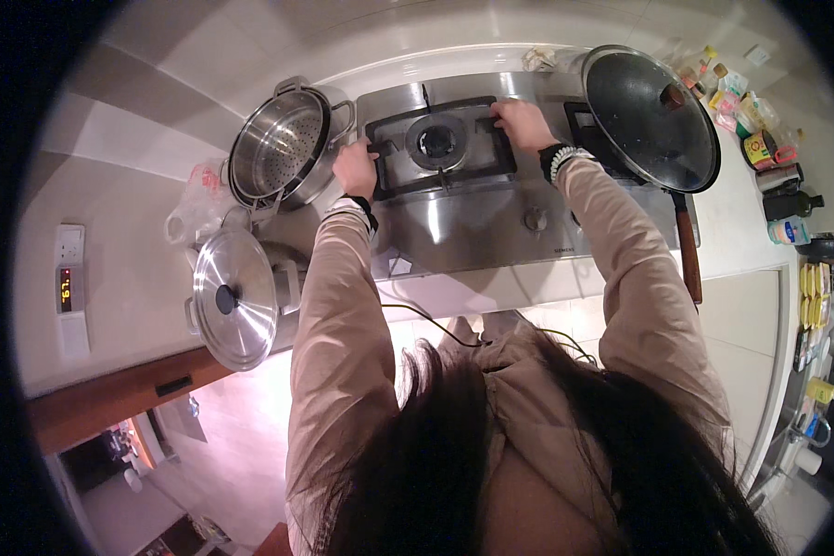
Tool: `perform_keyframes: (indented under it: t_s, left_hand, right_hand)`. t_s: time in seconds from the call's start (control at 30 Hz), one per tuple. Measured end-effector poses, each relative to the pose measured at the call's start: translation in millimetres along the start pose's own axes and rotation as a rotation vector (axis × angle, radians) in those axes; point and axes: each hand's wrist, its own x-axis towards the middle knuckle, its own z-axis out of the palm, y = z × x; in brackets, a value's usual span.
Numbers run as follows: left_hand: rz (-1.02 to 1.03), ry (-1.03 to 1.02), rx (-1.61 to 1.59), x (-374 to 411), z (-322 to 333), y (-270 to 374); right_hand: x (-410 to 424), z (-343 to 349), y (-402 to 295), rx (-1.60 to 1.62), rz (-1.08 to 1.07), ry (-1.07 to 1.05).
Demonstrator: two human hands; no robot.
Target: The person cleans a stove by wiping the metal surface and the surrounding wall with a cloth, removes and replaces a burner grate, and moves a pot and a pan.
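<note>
Both arms reach out over a stainless steel gas hob (459, 240). My left hand (356, 169) grips the left side of a black pan support (445, 185), its fingers curled at the frame. At the opposite side, my right hand (522, 125) has its fingers on the support's upper right corner. Between the hands, the round burner (436, 142) shows inside the frame. The support appears to sit around the burner; whether it is lifted cannot be told. A control knob (534, 219) is on the hob's front right.
A steel pot with a perforated steamer insert (278, 142) stands left of the hob. Nearer me is a lidded steel pot (236, 299). A wok with a glass lid (650, 118) covers the right burner, its wooden handle (687, 250) jutting over the front edge. Bottles and packets (761, 149) line the right counter.
</note>
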Motion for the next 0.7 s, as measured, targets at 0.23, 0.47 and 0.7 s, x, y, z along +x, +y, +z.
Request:
perform_keyframes:
  t_s: [0.23,0.47,0.7]
  left_hand:
    - [-0.016,-0.06,-0.006,7.6,9.9,-0.9]
    - [-0.015,-0.063,-0.031,8.5,23.1,-8.6]
    - [-0.041,-0.08,-0.034,6.6,25.6,-4.1]
  right_hand:
    - [-7.0,16.4,2.9,0.003,0.06,-0.058]
    - [-9.3,27.5,3.9,-0.009,0.039,-0.004]
    - [-10.1,26.3,6.6,0.051,0.029,0.019]
